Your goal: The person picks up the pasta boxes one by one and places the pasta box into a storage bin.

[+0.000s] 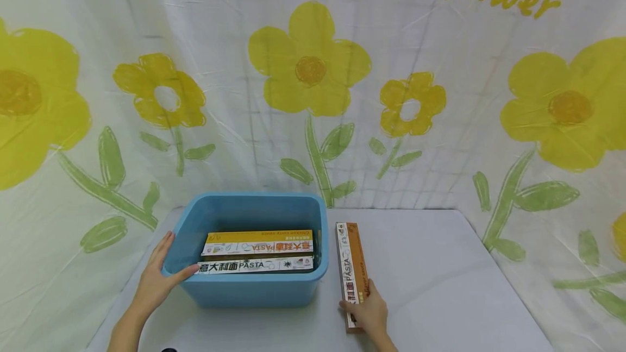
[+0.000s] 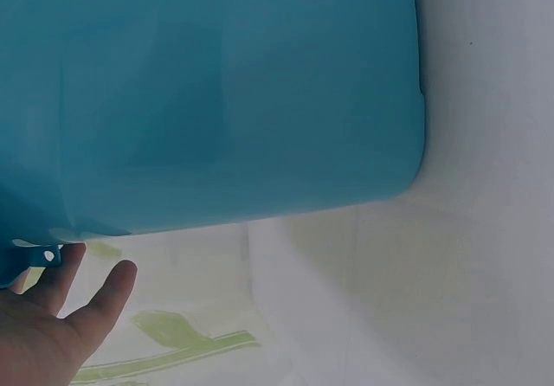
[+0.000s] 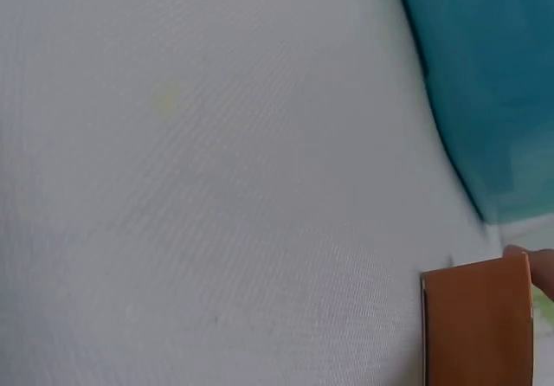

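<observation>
A light-blue plastic bin (image 1: 254, 293) stands at the left in the head view, its side filling much of the left wrist view. My left hand (image 1: 155, 281) rests at its front-left corner, thumb over the rim and fingers spread along the left side. Inside lie a yellow-and-white pasta box (image 1: 259, 242) and a white-faced pasta box (image 1: 256, 265) in front of it. To the right of the bin, an orange-and-white pasta box (image 1: 349, 265) lies lengthwise on the table. My right hand (image 1: 370, 308) grips its near end, thumb on the left and fingers on the right.
The pale table (image 1: 440, 287) reaches back to a white curtain (image 1: 342, 167) printed with yellow flowers. A small dark round thing (image 1: 168, 350) shows at the bottom edge of the head view, mostly cut off.
</observation>
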### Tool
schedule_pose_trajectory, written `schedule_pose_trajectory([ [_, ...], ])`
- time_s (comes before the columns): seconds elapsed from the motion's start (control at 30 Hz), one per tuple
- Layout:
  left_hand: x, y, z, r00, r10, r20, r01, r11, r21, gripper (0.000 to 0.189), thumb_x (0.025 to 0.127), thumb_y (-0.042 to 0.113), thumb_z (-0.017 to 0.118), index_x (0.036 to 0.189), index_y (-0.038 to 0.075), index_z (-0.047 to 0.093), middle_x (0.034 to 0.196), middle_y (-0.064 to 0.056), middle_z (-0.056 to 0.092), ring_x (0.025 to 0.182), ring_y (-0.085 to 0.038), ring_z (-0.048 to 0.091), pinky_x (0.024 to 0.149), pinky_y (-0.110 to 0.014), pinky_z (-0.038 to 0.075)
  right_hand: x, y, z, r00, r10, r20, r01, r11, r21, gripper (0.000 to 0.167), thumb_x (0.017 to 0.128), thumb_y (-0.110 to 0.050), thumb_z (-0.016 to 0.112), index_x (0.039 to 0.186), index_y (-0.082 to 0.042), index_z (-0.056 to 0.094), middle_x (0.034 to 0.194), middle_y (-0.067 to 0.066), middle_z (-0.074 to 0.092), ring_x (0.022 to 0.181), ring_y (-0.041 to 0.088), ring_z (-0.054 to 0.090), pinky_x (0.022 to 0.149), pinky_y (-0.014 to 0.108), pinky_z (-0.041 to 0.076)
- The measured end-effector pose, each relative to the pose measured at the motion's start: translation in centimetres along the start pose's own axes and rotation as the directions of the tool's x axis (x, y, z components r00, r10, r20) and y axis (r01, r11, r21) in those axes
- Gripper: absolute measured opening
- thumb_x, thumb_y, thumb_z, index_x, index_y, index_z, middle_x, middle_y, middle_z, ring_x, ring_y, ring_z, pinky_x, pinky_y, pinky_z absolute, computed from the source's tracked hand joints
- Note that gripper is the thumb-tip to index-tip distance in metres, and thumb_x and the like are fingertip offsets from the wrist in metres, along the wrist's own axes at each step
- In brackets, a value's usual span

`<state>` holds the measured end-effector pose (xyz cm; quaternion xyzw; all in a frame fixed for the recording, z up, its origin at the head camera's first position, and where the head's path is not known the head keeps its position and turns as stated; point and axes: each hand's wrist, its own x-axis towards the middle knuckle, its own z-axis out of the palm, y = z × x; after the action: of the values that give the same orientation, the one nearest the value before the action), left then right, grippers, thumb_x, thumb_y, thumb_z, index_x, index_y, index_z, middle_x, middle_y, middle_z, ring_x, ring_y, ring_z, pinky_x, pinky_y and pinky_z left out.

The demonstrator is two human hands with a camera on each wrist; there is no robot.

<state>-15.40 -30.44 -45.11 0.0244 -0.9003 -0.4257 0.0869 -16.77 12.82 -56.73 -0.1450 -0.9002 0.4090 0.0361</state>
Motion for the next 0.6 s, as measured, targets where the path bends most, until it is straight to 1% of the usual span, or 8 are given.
schedule_pose_trajectory([
  [0.23, 0.0, 0.0, 0.0, 1.0, -0.012, 0.005, 0.012, 1.0, 0.002, 0.103, 0.084, 0.032, 0.073, 0.155, 0.003, 0.006, 0.16, -0.024, 0.003, 0.142, -0.052, 0.004, 0.098, -0.079, 0.016, 0.1, 0.0, -0.4, 0.999, 0.036, -0.016, -0.035, 0.996, 0.079, 0.1, 0.058, -0.02, 0.093, 0.135, 0.018, 0.041, 0.119, 0.036, 0.057, 0.094, 0.038, 0.061, 0.086, 0.053, 0.05],
  [0.37, 0.1, 0.0, 0.0, 1.0, -0.011, 0.004, 0.011, 1.0, 0.003, 0.103, 0.084, 0.032, 0.074, 0.155, 0.002, 0.006, 0.16, -0.024, 0.003, 0.142, -0.052, 0.004, 0.098, -0.079, 0.016, 0.1, 0.2, -0.7, 0.999, 0.049, -0.018, -0.047, 0.994, 0.097, 0.098, 0.057, -0.019, 0.093, 0.134, 0.017, 0.043, 0.121, 0.034, 0.057, 0.096, 0.038, 0.06, 0.086, 0.053, 0.049],
  [0.6, 0.0, 0.1, 0.0, 1.0, -0.012, 0.003, 0.012, 1.0, 0.001, 0.103, 0.084, 0.032, 0.074, 0.155, 0.002, 0.006, 0.16, -0.024, 0.004, 0.142, -0.052, 0.004, 0.098, -0.079, 0.016, 0.0, 0.3, -1.2, 0.998, 0.061, -0.002, -0.06, 0.993, 0.098, 0.097, 0.058, -0.019, 0.092, 0.134, 0.016, 0.044, 0.12, 0.033, 0.058, 0.095, 0.038, 0.061, 0.085, 0.052, 0.051],
])
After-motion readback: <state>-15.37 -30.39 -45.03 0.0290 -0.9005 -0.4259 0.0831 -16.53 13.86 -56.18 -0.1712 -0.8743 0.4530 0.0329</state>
